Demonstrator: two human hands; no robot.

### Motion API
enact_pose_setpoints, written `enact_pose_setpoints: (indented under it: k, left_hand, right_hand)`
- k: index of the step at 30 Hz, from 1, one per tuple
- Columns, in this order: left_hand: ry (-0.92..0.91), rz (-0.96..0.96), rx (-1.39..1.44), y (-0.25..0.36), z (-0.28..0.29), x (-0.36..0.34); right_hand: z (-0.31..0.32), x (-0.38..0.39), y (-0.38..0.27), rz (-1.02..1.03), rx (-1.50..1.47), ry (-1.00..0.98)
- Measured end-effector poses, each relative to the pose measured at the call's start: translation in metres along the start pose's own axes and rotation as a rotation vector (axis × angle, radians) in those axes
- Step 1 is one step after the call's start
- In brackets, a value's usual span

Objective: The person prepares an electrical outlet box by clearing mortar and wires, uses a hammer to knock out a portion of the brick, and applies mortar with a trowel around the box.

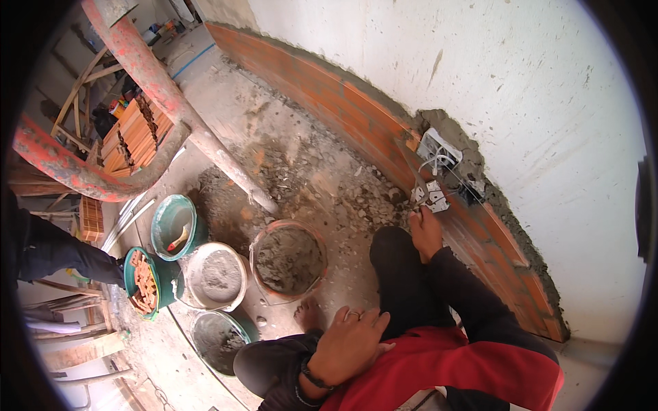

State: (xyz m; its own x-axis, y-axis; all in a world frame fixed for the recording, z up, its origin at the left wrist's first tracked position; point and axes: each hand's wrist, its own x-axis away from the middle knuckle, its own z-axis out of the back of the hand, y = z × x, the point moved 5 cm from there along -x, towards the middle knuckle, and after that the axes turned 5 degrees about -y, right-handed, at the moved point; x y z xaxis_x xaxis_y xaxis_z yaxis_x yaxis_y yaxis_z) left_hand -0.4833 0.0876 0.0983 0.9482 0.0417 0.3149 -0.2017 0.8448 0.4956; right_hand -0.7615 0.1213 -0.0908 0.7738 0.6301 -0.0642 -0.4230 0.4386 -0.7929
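Note:
My right hand (427, 233) reaches to the low brick wall, its fingers curled together just below a white electrical socket unit (433, 197). The unit hangs on white wires from a wall box (439, 148) set in grey mortar. A thin grey-brown strip-like piece (409, 166) runs up from beside the unit along the bricks; I cannot tell whether my fingers grip it or the unit. My left hand (348, 344), with a ring and a dark wristband, lies over my lap by the knee, holding nothing, fingers loosely apart.
Left of me stand an orange-rimmed bucket (288, 260) of mortar, a white bucket (216, 276), a green bucket (177, 228) with a red-handled brush, and a bucket (142, 284) of brick pieces. Red scaffold pipes (161, 89) cross above. Another person's leg (65, 250) shows far left.

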Motion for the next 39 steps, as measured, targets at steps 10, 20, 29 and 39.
enact_pose_setpoints:
  k: [10,20,29,39]
  left_hand:
    - [0.016,-0.008,-0.003,0.002,-0.002,0.000]
    - [0.011,-0.011,-0.014,0.003,-0.003,0.001]
    - [-0.023,0.007,0.001,0.004,-0.002,0.002]
    - [0.007,0.017,-0.003,0.007,0.000,0.007]
  right_hand:
    - [0.011,-0.001,-0.009,-0.177,-0.157,-0.040]
    - [0.011,-0.010,-0.013,-0.147,-0.039,-0.071]
    - [0.020,0.025,0.015,-0.191,-0.241,-0.100]
    - [0.027,0.029,-0.057,-0.040,0.050,-0.310]
